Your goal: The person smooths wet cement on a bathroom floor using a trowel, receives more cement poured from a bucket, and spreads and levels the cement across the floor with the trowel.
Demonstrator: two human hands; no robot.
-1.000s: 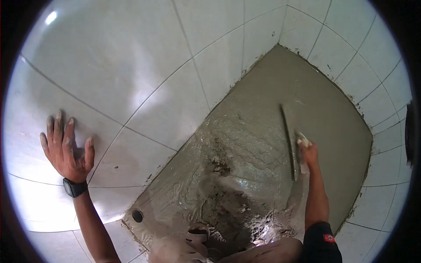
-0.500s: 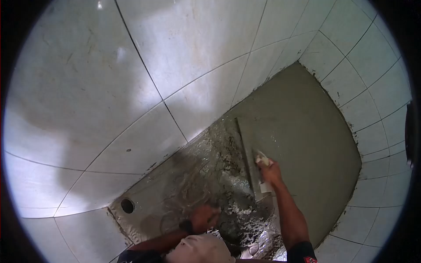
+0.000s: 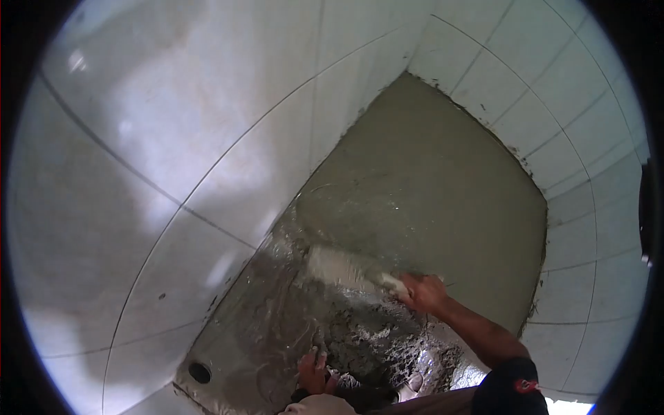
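My right hand (image 3: 423, 292) is closed around the pale handle of a finishing trowel (image 3: 339, 268). The trowel's long flat blade, blurred by motion, reaches left from the hand along the border between smooth and rough mortar. Below it lies the rough, wet mortar (image 3: 377, 335), dark and lumpy. My left hand (image 3: 315, 371) is low in the view, over the wet floor left of that rough patch, its fingers stretched out and holding nothing. Smooth grey mortar (image 3: 443, 187) spreads beyond the trowel to the far corner.
A round drain hole (image 3: 200, 373) opens in the floor at lower left. Pale tiled walls rise on the left (image 3: 228, 173) and right (image 3: 553, 131), with mortar-smeared lower edges. Part of a foot (image 3: 411, 387) shows at the bottom, beside the rough mortar.
The trowel has swung from a steep slant to nearly level and moved left and down with my right hand. My left hand appears lower. The camera view has turned.
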